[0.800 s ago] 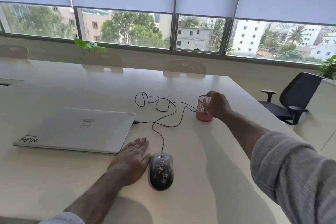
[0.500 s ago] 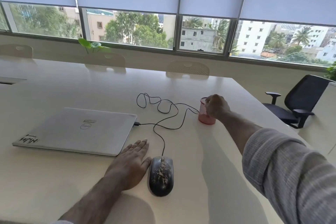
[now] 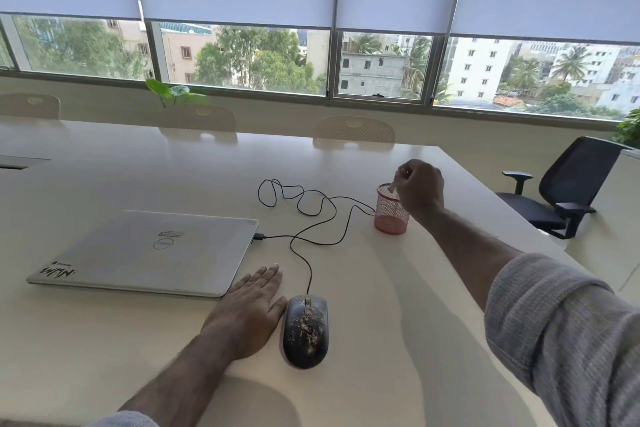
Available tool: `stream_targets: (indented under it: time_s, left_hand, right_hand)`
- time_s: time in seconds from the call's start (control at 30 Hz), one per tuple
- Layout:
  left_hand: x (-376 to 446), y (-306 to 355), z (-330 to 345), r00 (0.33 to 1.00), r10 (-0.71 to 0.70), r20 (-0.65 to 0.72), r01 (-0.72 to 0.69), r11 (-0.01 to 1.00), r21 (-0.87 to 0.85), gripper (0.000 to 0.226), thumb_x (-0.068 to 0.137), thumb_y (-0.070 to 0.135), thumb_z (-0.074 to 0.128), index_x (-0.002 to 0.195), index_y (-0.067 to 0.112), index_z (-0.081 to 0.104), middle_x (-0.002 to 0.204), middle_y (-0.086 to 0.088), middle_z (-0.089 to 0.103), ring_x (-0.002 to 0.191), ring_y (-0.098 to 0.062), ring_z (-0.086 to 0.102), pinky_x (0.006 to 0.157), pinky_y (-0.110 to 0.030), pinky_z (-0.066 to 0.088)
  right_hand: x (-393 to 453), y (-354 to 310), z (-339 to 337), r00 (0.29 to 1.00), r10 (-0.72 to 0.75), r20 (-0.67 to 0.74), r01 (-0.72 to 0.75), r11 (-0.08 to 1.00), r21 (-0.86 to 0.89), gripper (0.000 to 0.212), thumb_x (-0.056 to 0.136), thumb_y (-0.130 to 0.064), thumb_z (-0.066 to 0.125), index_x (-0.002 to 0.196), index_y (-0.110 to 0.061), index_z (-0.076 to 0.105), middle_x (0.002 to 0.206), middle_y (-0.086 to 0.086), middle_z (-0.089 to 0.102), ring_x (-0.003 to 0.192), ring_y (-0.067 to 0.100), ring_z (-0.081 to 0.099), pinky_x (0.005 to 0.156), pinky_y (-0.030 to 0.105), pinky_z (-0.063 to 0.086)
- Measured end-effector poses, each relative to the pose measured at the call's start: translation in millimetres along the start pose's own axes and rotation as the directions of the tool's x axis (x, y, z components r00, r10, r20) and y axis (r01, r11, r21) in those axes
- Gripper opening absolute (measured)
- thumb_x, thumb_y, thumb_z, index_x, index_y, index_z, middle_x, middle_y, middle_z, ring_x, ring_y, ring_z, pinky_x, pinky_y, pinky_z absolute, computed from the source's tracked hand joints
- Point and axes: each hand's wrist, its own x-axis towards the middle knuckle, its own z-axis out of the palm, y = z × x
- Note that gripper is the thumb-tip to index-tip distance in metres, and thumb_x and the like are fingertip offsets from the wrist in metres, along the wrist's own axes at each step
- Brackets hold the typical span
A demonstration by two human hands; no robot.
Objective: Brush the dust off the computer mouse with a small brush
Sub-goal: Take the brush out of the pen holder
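Note:
A black wired mouse point(image 3: 305, 330), speckled with pale dust, lies on the white table point(image 3: 104, 340) near me. My left hand point(image 3: 247, 308) rests flat on the table just left of the mouse, fingers together, touching its side. My right hand point(image 3: 419, 189) is raised over a pink mesh pen cup point(image 3: 390, 215) further back. Its fingers pinch a thin pale handle point(image 3: 393, 186) that sticks up out of the cup; the rest of that object is hidden, so I cannot tell if it is the brush.
A shut silver laptop point(image 3: 149, 251) lies left of the mouse, and the mouse cable point(image 3: 304, 218) loops from it across the table. The table's right edge runs close to the cup. A black office chair point(image 3: 568, 184) stands beyond it. Beige chairs line the far side.
My right hand has risen from the cup's rim to above it, fingers now pinched on the thin handle. The left hand and mouse have stayed put.

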Motion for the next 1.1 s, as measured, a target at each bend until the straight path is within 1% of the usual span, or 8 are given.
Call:
stream_targets:
  time_s: [0.17, 0.27, 0.37, 0.5, 0.7, 0.8, 0.93, 1.1]
  left_hand:
    - [0.7, -1.4, 2.0, 1.000, 0.000, -0.007, 0.000, 1.000, -0.017, 0.065, 0.112, 0.046, 0.025, 0.168, 0.021, 0.005, 0.177, 0.010, -0.001, 0.161, -0.002, -0.002, 0.130, -0.025, -0.003]
    - [0.6, -1.0, 1.0, 1.000, -0.003, -0.004, 0.003, 1.000, -0.019, 0.065, 0.112, 0.046, 0.025, 0.168, 0.020, 0.006, 0.177, 0.009, 0.000, 0.162, -0.003, -0.002, 0.131, -0.026, -0.002]
    - [-1.4, 1.2, -0.9, 1.000, 0.000, -0.004, 0.000, 1.000, -0.011, 0.064, 0.112, 0.045, 0.026, 0.168, 0.020, 0.007, 0.177, 0.008, 0.002, 0.162, -0.004, 0.000, 0.131, -0.026, -0.001]
    - [-2.5, 3.2, -2.1, 1.000, 0.001, 0.005, -0.001, 1.000, 0.008, 0.064, 0.112, 0.045, 0.026, 0.168, 0.018, 0.008, 0.177, 0.007, 0.003, 0.162, -0.005, 0.001, 0.131, -0.027, 0.000]
    - [-2.8, 4.2, -4.4, 1.000, -0.002, 0.001, 0.002, 1.000, -0.004, 0.064, 0.112, 0.044, 0.028, 0.168, 0.017, 0.012, 0.177, 0.006, 0.006, 0.163, -0.007, 0.004, 0.131, -0.027, 0.002]
    - [-4.6, 5.9, -6.0, 1.000, 0.008, -0.006, -0.008, 1.000, -0.011, 0.063, 0.112, 0.043, 0.028, 0.168, 0.017, 0.013, 0.177, 0.005, 0.007, 0.163, -0.008, 0.004, 0.131, -0.028, 0.003]
    - [-9.2, 9.3, -9.8, 0.995, 0.042, -0.092, -0.050, 0.995, -0.083, 0.059, 0.110, 0.033, 0.040, 0.164, 0.013, 0.031, 0.173, -0.001, 0.028, 0.160, -0.012, 0.024, 0.131, -0.028, 0.016]
    - [-29.8, 14.6, -13.0, 0.899, 0.103, -0.426, -0.158, 0.983, -0.095, 0.038, 0.091, 0.006, 0.062, 0.126, 0.011, 0.075, 0.125, -0.006, 0.078, 0.116, -0.025, 0.072, 0.102, -0.036, 0.055]
  right_hand:
    - [-20.1, -1.9, -20.1, 0.993, 0.080, -0.083, -0.076, 0.996, 0.056, 0.005, 0.083, -0.011, 0.068, 0.079, -0.008, 0.068, 0.084, 0.010, 0.077, 0.081, 0.033, 0.066, 0.072, 0.034, 0.047]
    - [-42.3, -2.2, -28.8, 0.957, 0.266, -0.119, -0.231, 0.941, 0.247, 0.012, 0.079, -0.013, 0.072, 0.074, -0.009, 0.062, 0.073, 0.010, 0.074, 0.075, 0.032, 0.070, 0.073, 0.037, 0.053]
    - [-71.2, -3.7, -29.2, 0.871, 0.489, -0.046, -0.390, 0.745, 0.541, 0.019, 0.084, -0.003, 0.070, 0.073, -0.013, 0.058, 0.066, 0.016, 0.072, 0.060, 0.030, 0.072, 0.071, 0.047, 0.062]
    - [-116.3, -4.2, -28.4, 0.811, 0.546, 0.207, -0.479, 0.419, 0.772, 0.018, 0.093, 0.010, 0.061, 0.091, -0.008, 0.059, 0.068, 0.013, 0.064, 0.040, 0.014, 0.062, 0.043, 0.024, 0.054]
    - [-178.6, -8.2, -36.3, 0.746, 0.473, 0.469, -0.579, 0.112, 0.808, 0.015, 0.102, 0.012, 0.046, 0.108, 0.006, 0.059, 0.079, 0.017, 0.061, 0.068, 0.030, 0.064, 0.052, 0.025, 0.062]
    - [-200.8, -11.3, -42.3, 0.731, 0.420, 0.538, -0.632, 0.119, 0.766, 0.019, 0.105, 0.007, 0.044, 0.102, 0.004, 0.062, 0.077, 0.015, 0.063, 0.067, 0.029, 0.067, 0.053, 0.028, 0.063]
    - [-223.5, -18.2, -47.5, 0.744, 0.366, 0.560, -0.659, 0.262, 0.705, 0.016, 0.106, -0.003, 0.049, 0.100, 0.001, 0.063, 0.074, 0.015, 0.070, 0.053, 0.020, 0.071, 0.044, 0.027, 0.056]
    - [-239.4, -25.6, -47.7, 0.753, 0.365, 0.547, -0.657, 0.386, 0.648, 0.015, 0.105, -0.004, 0.054, 0.100, 0.005, 0.065, 0.079, 0.017, 0.074, 0.050, 0.019, 0.069, 0.042, 0.026, 0.051]
